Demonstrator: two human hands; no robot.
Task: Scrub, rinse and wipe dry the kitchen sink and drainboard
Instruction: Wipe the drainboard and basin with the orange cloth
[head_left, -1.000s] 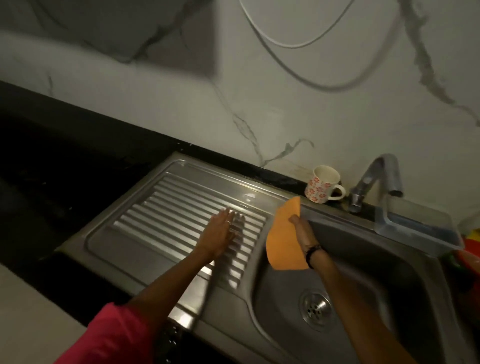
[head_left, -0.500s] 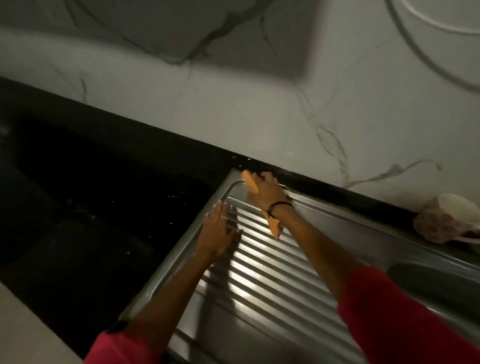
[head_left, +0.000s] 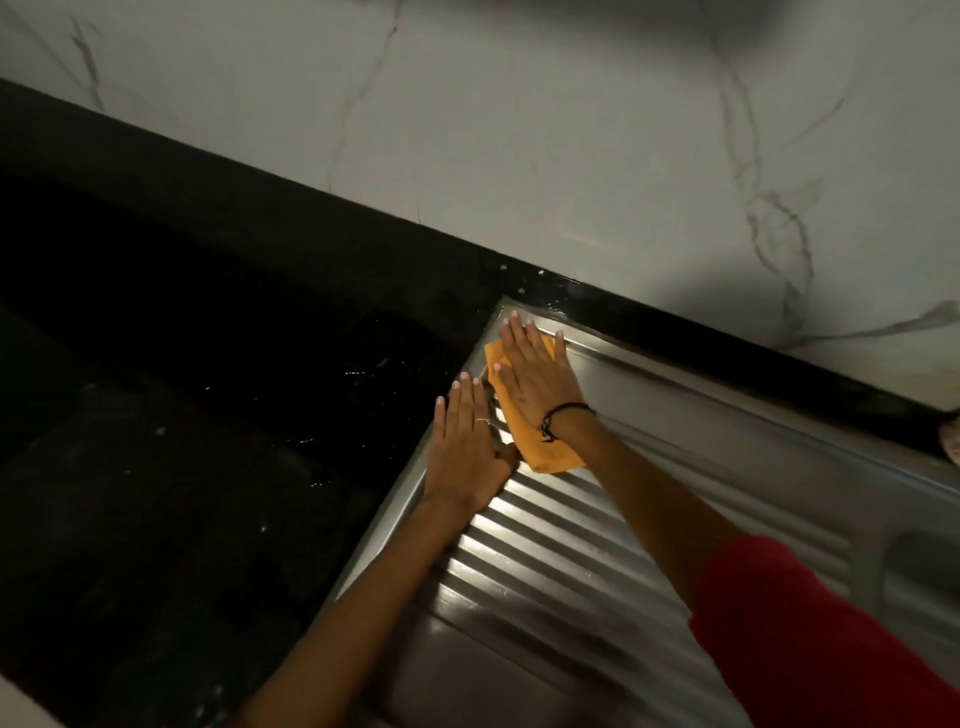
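Note:
The ribbed steel drainboard (head_left: 561, 566) runs from the lower middle to the right edge. An orange cloth (head_left: 543, 452) lies flat on its far left corner. My right hand (head_left: 530, 379) presses on the cloth with straight, spread fingers reaching the corner of the rim. My left hand (head_left: 467, 447) rests flat on the drainboard's left edge, just beside the cloth, fingers straight. The edge of the sink basin (head_left: 924, 577) shows only at the far right, blurred.
A black countertop (head_left: 182, 415) spreads to the left of the drainboard, with a black upstand behind it. A white marble-look wall (head_left: 519, 130) rises at the back. A sliver of the patterned mug (head_left: 953, 441) shows at the right edge.
My right hand carried the orange cloth from the basin to the drainboard's far left corner and now presses it flat. My left hand slid to the left edge. The view swung left.

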